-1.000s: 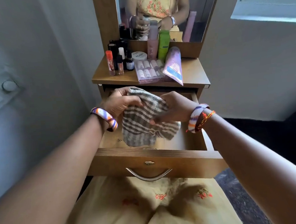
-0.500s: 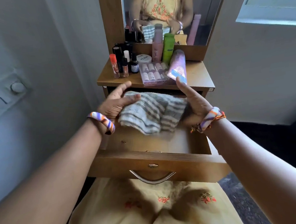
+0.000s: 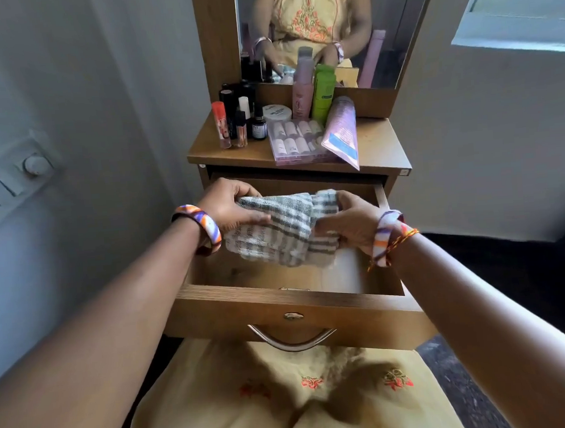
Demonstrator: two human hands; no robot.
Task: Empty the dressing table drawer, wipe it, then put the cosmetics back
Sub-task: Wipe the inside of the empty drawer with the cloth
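Your left hand (image 3: pixel 232 205) and right hand (image 3: pixel 353 220) each pinch the striped cloth (image 3: pixel 280 230), bunching it above the emptied drawer (image 3: pixel 291 308) for wiping.

Pale grey walls (image 3: pixel 74 78) meet in the corner behind a wooden dressing table (image 3: pixel 375 147), whose mirror (image 3: pixel 390 12) stands along the back edge of its top. A switch panel (image 3: pixel 8 181) with a round knob is fixed to the left wall, and a window (image 3: pixel 524 6) high on the right lets in daylight. The floor (image 3: pixel 526 270) to the right is dark.
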